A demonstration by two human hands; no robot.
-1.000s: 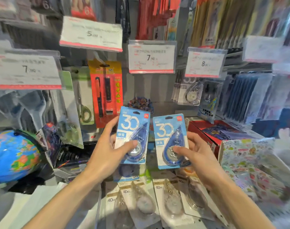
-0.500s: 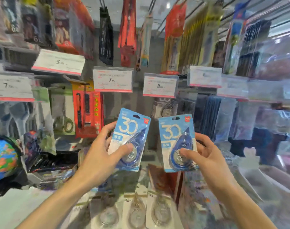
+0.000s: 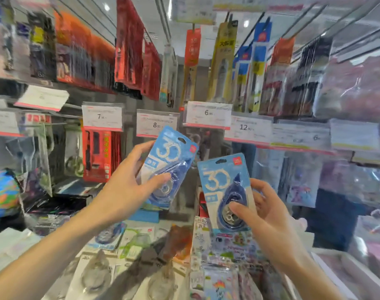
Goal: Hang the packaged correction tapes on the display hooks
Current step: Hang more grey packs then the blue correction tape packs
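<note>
Hands gripped 2 packs mid-frame: left hand (image 3: 122, 191) pinched tilted correction tape (image 3: 169, 161); right hand (image 3: 269, 221) pinched upright pack (image 3: 224, 187), edges apart.

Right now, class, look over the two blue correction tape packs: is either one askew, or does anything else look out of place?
Yes. The pack in the left hand, the left pack, leans clearly to the right, top corner toward the 8.00 price tag. The right pack, in the right hand, is nearly upright. Neither is on a hook yet.
</note>
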